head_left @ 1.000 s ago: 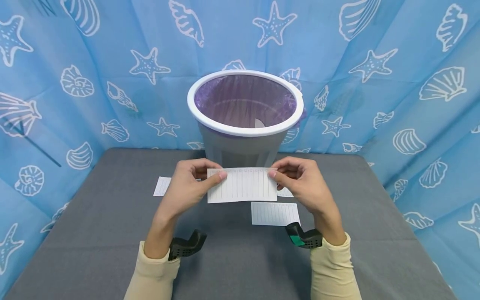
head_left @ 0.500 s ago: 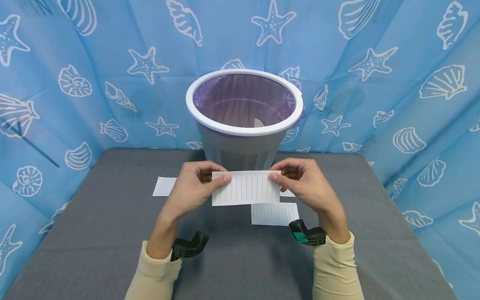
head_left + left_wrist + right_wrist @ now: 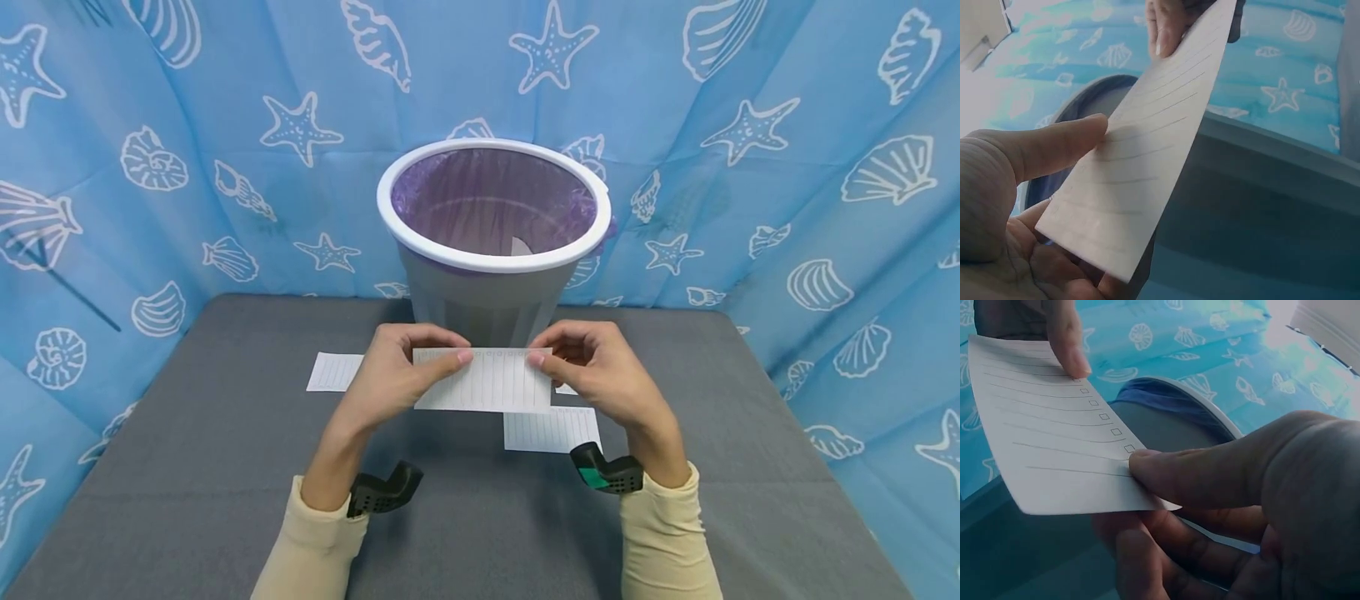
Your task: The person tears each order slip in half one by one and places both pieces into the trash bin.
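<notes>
Both hands hold one white lined paper slip sideways above the table, in front of the bin. My left hand pinches its upper edge left of the middle, thumb in front and fingers behind. Near the right end, my right hand pinches the same edge. A row of small printed checkboxes runs along that edge on the paper slip in the right wrist view. In the left wrist view the thumb lies flat on the lined face. The slip looks whole and slightly bowed.
Behind the hands stands a grey bin with a white rim and purple liner; a white piece shows inside. More lined slips lie on the grey table: one at left, one at right, another mostly hidden behind the right hand.
The held slip has dipped slightly lower. Both hands have drawn a little closer together along its top edge, the left thumb now farther in from the slip's left end.
</notes>
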The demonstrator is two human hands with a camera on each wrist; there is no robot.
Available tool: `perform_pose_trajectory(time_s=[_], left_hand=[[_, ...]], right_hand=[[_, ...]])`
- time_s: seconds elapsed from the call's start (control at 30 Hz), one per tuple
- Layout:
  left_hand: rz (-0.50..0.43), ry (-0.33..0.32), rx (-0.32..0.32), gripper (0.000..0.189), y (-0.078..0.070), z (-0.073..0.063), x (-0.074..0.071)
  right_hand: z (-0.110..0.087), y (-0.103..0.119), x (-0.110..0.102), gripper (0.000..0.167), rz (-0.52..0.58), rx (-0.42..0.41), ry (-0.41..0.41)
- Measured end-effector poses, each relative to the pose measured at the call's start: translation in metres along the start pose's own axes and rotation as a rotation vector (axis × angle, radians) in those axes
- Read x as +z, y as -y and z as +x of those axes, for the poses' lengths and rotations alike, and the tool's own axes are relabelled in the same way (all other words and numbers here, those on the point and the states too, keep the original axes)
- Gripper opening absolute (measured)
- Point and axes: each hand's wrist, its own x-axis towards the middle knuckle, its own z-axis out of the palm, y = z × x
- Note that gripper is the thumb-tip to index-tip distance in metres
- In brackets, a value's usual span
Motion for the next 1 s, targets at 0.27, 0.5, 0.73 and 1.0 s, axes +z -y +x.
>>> perform_pose_trajectory(time_s=[0.27, 0.5, 0.73, 1.0], left_hand=[[-0.024, 0.027, -0.006, 0.015, -0.001, 0.001, 0.006], [-0.001, 0.030, 0.045, 0.013, -0.002, 0.001, 0.011], [0.011, 0.026, 0.069, 0.013, -0.003, 0.000, 0.016], [0.010, 0.032, 0.070, 0.013, -0.004, -0.001, 0.016]], right_hand=[[0.001, 0.001, 0.004, 0.007, 0.000, -0.016, 0.014], [0.003, 0.002, 0.016, 0.009, 0.001, -0.064, 0.007], [0.006, 0.004, 0.027, 0.005, -0.042, -0.125, -0.076], [0.008, 0.004, 0.031, 0.005, -0.080, -0.153, -0.099]])
